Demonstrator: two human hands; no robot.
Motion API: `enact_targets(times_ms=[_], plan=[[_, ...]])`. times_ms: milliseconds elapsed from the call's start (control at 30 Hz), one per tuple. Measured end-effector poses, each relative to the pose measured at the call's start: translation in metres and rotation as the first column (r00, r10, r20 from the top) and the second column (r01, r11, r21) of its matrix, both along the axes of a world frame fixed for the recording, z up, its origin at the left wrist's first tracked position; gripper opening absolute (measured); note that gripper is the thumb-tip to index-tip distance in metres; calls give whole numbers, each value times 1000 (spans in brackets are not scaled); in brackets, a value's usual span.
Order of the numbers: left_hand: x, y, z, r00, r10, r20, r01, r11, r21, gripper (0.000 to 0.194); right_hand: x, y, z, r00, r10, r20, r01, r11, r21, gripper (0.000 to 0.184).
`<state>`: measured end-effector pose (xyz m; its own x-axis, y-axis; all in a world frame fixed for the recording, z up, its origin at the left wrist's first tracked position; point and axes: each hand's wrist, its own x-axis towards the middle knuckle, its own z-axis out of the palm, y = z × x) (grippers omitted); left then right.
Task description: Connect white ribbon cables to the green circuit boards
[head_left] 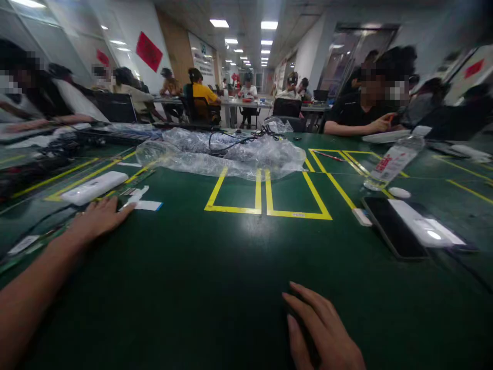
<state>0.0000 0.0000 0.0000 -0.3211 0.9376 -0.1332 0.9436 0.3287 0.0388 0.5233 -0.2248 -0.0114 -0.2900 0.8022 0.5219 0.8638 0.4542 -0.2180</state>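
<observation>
My left hand [98, 218] lies on the left of the green table [215, 267], fingers stretched forward and holding nothing that I can see. Just beyond its fingertips rests a white, rounded oblong device [95, 188]. Beside its thumb are crumpled white paper strips [148, 205] and part of a thin green circuit board [133, 191]. At the lower right, my right hand [321, 324] hovers over or rests on the table; which one I cannot tell. Its fingers are loosely curved and apart, with nothing between them.
Clear plastic wrap [231, 151] and black cables [246, 137] lie across the middle. Yellow tape outlines [298, 215] mark the table. Rightward are a water bottle [396, 159], a black phone [395, 228] and a white block [362, 217]. A person [370, 97] sits at the far right side.
</observation>
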Motion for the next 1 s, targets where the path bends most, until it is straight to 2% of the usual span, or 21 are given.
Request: enact_targets(times_ms=[67, 167, 267, 367, 433, 533, 600, 633, 700, 767, 833, 1000], plan=[[4, -4, 2, 999, 33, -19, -32, 999, 22, 96, 0, -1, 0, 1000, -2, -1, 2, 1000, 2, 29], [13, -6, 5, 1000, -17, -24, 18, 999, 33, 90, 1, -2, 1, 1000, -6, 11, 6, 1000, -3, 29], [35, -6, 8, 982, -190, 3, 190, 982, 12, 73, 3, -2, 2, 999, -9, 31, 9, 1000, -14, 31], [82, -12, 10, 922, -384, 46, 385, 923, -1, 61, 4, -1, 3, 999, -12, 40, 13, 1000, -19, 31], [127, -26, 12, 846, -530, 68, 531, 848, 5, 57, 3, -1, 3, 999, -7, 45, 8, 1000, -22, 31], [201, -62, 20, 605, -790, 98, 791, 611, 36, 53, 1, -1, 2, 998, -21, 53, 22, 1000, -18, 33], [241, -89, 26, 448, -885, 125, 886, 458, 65, 51, -1, -2, 2, 997, -38, 66, 39, 999, -17, 36], [256, -102, 29, 387, -912, 134, 913, 399, 80, 52, -2, -2, 2, 996, -42, 79, 44, 999, -18, 38], [277, -123, 33, 300, -943, 142, 943, 316, 103, 54, -5, -3, 2, 992, -43, 117, 45, 999, -17, 42], [286, -137, 35, 249, -957, 148, 957, 267, 116, 57, -7, -2, 2, 986, -30, 167, 30, 1000, 5, 46], [290, -144, 35, 224, -962, 154, 962, 243, 121, 62, -10, 0, 2, 978, -22, 210, 15, 999, 36, 47], [292, -144, 36, 213, -964, 157, 967, 232, 109, 65, -13, 4, -1, 973, -14, 231, -3, 997, 72, 44]])
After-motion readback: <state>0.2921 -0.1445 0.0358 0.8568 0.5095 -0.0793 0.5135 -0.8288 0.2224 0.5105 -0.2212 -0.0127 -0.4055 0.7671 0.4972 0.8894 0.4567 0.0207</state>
